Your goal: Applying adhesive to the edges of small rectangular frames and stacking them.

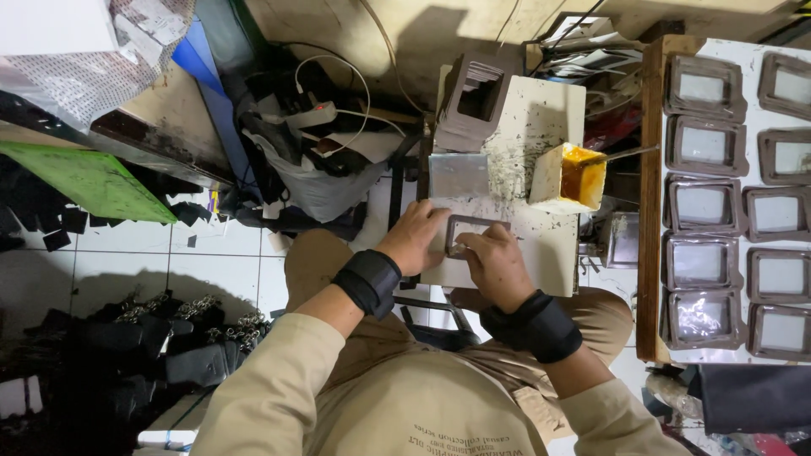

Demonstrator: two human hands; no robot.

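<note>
Both hands press on a small dark-brown rectangular leather frame with a pale window (470, 228), which lies flat on the near part of a white, glue-speckled work board (541, 127) in front of the person. The left hand (416, 236) lies over the frame's left edge with fingers spread flat on it, while the right hand (497, 263) covers its near right corner, fingers curled down onto the rim. Whether either hand pinches the frame or only presses it down is hard to tell, since the fingertips are partly hidden. Each wrist wears a black wrist band (368, 280).

Just beyond the frame on the board lies a grey square sheet (458, 175). Farther off stands a stack of dark-brown leather frames (475, 97) leaning at the far edge of the board. To the right of the sheet sits a white square pot of amber glue (568, 178) with a thin metal stick (625, 154) resting in it, pointing right.

At the right, a long white tray with a wooden edge (650, 194) carries two rows of the same brown frames laid flat (703, 203). On the tiled floor to the left lie a green sheet (80, 179) and, nearer, a heap of black straps with metal clips (160, 346).
</note>
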